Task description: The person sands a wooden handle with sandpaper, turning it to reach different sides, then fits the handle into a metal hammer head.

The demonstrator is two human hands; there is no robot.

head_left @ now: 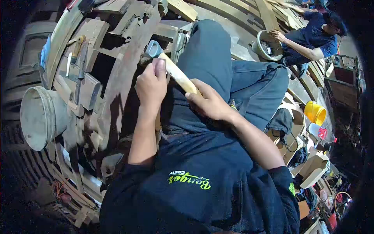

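A hammer-like tool with a pale wooden handle (178, 74) and a blue-grey metal head (153, 49) lies slanted above my lap. My right hand (210, 102) is closed around the lower end of the handle. Close beside the head, my left hand (151, 86) is closed, thumb up, on a small flat brown piece (159, 64) against the handle's upper part. What that piece is made of I cannot make out. My trousered legs (206, 58) are folded beneath the tool.
Rough wooden planks (128, 66) with dark gaps lie to the left, bearing a knife-like tool (81, 70). A grey bucket (37, 117) tips nearby. At upper right a co-worker (317, 37) touches another bucket (269, 46). A yellow container (314, 113) and bottle (326, 135) lie right.
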